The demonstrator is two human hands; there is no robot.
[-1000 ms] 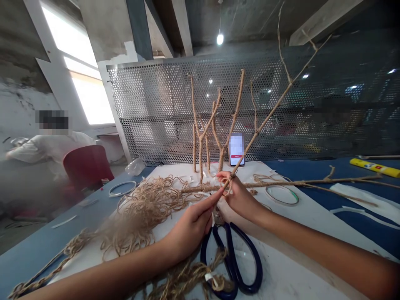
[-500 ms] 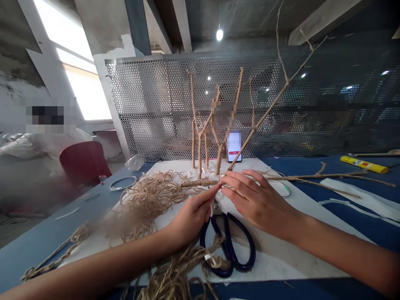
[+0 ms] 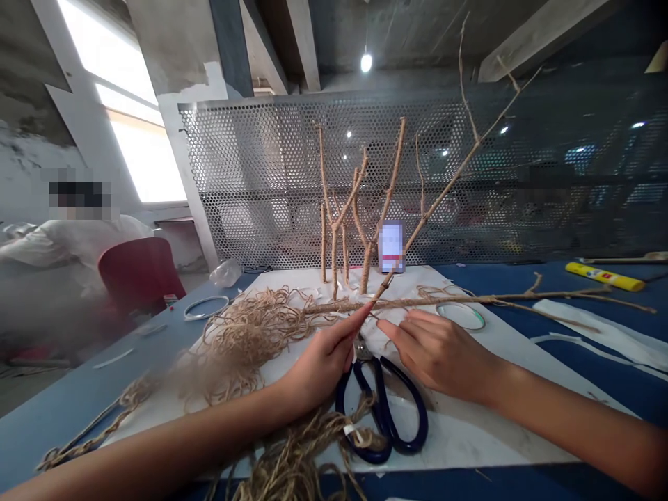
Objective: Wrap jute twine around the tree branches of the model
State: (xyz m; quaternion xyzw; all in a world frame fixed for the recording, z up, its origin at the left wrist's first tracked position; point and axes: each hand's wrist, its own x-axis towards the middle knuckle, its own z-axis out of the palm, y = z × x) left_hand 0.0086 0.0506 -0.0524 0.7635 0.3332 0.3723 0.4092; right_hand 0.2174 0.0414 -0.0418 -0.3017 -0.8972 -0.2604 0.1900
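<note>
My left hand (image 3: 324, 358) is closed round the lower end of a slanting branch (image 3: 443, 191), whose thin forks reach up to the right. A short dark strand of twine (image 3: 374, 316) runs from that end to my right hand (image 3: 443, 351). The right fingers are curled and pinched on the strand, just right of the left fingertips. Below both hands lie scissors (image 3: 383, 417) with dark blue handles, their blades partly hidden by the left hand. Another long branch (image 3: 443, 300), partly wrapped in twine, lies across behind the hands. A tangle of loose twine (image 3: 255, 327) spreads to the left.
Several upright branches (image 3: 334, 257) stand behind, near a propped phone (image 3: 391, 243) and a perforated metal screen (image 3: 250, 174). A yellow tube (image 3: 605, 276) lies at right, a white ring (image 3: 206, 307) at left. More twine (image 3: 292, 459) sits in front. A person (image 3: 78, 236) is at far left.
My right hand has drawn back from the branch end, its fingers curling in and downward. More of the branch's lower end shows. The left hand stays nearly still.
</note>
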